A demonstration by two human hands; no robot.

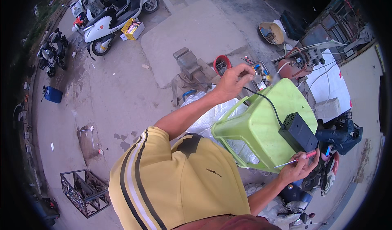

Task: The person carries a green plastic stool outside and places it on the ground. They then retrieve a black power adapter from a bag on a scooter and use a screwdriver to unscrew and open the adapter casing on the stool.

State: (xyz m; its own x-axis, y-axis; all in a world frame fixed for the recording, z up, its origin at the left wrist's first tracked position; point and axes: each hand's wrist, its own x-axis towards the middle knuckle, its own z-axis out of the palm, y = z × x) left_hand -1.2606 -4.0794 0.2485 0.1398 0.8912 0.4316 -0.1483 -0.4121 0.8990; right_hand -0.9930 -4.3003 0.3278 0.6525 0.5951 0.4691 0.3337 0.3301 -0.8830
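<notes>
A black box-shaped electrical device with a fan grille (298, 132) lies on a light green plastic stool (272, 113). Its black cable (265, 97) curves up to my left hand (234, 80), and a dark stretch shows again beyond the wrist. The thumb and fingertips of that hand are bent close together beyond the stool's upper left edge; whether they pinch a small thing is unclear. My right hand (298, 167) holds a screwdriver with a red handle (310, 154) near the stool's lower edge, beside the device. The screwdriver's metal shaft points left.
Beyond the stool stand a metal bench vise (190, 63), a red bucket (222, 65), a tray of small parts (267, 69) and an air compressor (289, 67). Silvery sheeting (202, 119) lies beside the stool. Scooters (104, 26) and a metal frame (85, 193) stand farther off.
</notes>
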